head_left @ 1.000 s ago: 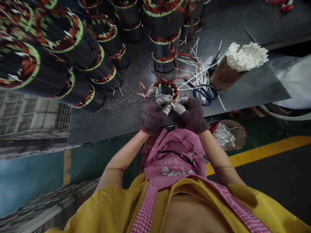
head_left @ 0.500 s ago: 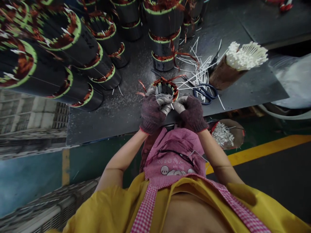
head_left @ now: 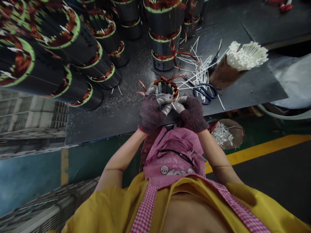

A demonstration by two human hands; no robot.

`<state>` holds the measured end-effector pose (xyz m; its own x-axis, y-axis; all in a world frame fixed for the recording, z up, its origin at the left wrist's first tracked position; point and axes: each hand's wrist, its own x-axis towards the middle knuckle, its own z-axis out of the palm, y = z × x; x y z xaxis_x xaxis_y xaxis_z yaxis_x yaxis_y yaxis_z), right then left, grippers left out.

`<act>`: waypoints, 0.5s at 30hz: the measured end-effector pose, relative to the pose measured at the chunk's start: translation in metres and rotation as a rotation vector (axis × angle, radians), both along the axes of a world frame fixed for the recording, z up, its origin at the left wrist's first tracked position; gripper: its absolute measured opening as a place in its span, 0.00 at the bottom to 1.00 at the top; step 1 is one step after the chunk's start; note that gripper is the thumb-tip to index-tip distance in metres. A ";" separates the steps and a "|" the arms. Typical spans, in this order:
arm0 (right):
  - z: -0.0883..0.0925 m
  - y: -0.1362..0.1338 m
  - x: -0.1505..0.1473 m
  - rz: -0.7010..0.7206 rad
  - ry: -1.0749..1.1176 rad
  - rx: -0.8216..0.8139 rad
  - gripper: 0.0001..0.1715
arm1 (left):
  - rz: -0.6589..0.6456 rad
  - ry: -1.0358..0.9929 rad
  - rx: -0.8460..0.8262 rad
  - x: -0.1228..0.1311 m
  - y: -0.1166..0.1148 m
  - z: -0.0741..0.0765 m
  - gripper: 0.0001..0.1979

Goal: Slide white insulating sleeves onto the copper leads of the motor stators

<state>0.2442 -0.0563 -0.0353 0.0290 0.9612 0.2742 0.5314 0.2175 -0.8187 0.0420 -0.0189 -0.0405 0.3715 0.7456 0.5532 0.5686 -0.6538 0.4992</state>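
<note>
A motor stator (head_left: 175, 92) with copper windings stands at the front of the dark table, between my gloved hands. My left hand (head_left: 155, 105) curls around its left and near side, fingers closed on the rim. My right hand (head_left: 189, 108) is at the near right edge, thumb and forefinger pinched on a short white cable tie (head_left: 173, 106) that sticks out from the windings. Loose copper leads (head_left: 142, 85) stick out to the left. The stator's near wall is hidden by my fingers.
Stacked stators (head_left: 165, 24) line the back and left. To the right lie scissors (head_left: 206, 94) and loose white ties (head_left: 202, 71), beside a brown holder (head_left: 220, 74) full of ties. Below the table edge is a container (head_left: 239, 132) of white scraps.
The white tie at the near rim shows slightly longer between my hands. Both hands stay nearly in place; the view has shifted slightly.
</note>
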 end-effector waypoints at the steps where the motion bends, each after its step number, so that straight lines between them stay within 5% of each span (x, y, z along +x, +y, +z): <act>1: -0.001 0.001 0.000 -0.005 -0.031 0.005 0.16 | -0.017 0.001 -0.001 -0.001 0.000 0.001 0.03; 10: 0.017 -0.010 -0.004 0.014 -0.189 0.245 0.13 | 0.066 -0.045 0.079 0.010 0.002 -0.008 0.02; 15: 0.040 -0.019 0.003 0.013 0.179 0.222 0.16 | 0.145 -0.068 0.093 0.021 0.000 -0.010 0.04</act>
<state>0.2470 -0.0753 0.0043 0.0843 0.8790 0.4694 0.3789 0.4074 -0.8309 0.0626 -0.0191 -0.0503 0.2227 0.7330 0.6428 0.6273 -0.6125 0.4810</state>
